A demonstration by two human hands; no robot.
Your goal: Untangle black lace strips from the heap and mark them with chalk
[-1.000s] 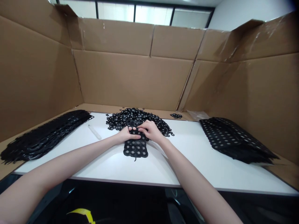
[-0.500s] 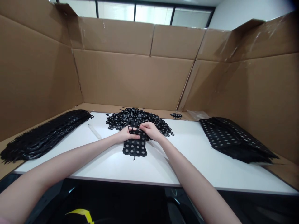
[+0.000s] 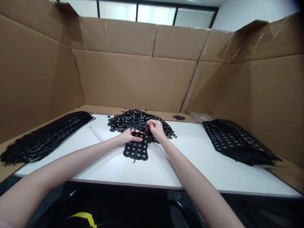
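My left hand grips a black perforated strip with its thumb lying across the top. Grey round spots fill the rows at the strip's near end, and a thin tail sticks out there. The far end of the strip lies against a heap of small black rings. My right hand is closed in a pinch at the heap, just right of the strip's far part. Whatever is between its fingertips is too small to make out.
Long black strips are stacked on the left, beside a white pen. Black sheets with grey spots lie on the right. A few rings sit apart at the back. Cardboard walls surround the white table.
My right hand has moved a little right and away from the strip, over the heap. The strip's near end has shifted slightly left, still in my left hand.
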